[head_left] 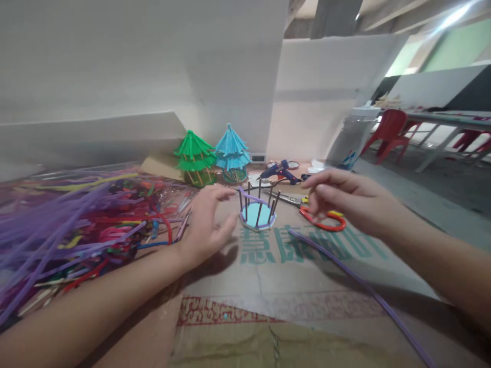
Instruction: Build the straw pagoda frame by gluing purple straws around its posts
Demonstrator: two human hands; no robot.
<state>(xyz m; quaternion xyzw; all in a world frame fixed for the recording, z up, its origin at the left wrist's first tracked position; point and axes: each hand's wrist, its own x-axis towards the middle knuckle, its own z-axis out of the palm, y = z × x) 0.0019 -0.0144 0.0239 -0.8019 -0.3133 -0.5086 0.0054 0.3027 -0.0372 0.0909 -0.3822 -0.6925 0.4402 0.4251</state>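
Note:
A small round base with a light blue floor, a purple pipe-cleaner edge and several upright dark sticks stands on the cardboard. My left hand is just left of it, fingers bent and apart, holding nothing; I see a gap between fingertips and sticks. To the right, my right hand hovers above the orange-handled scissors. Its index finger reaches forward, the other fingers are loosely curled, and nothing shows in them. A long purple pipe cleaner lies on the cardboard, below my right hand, running toward the front edge.
Pipe cleaners in many colours are heaped at the left. Behind the base stand a green-roofed model and a blue-roofed model, with a glue gun beside them. Red chairs are in the right background.

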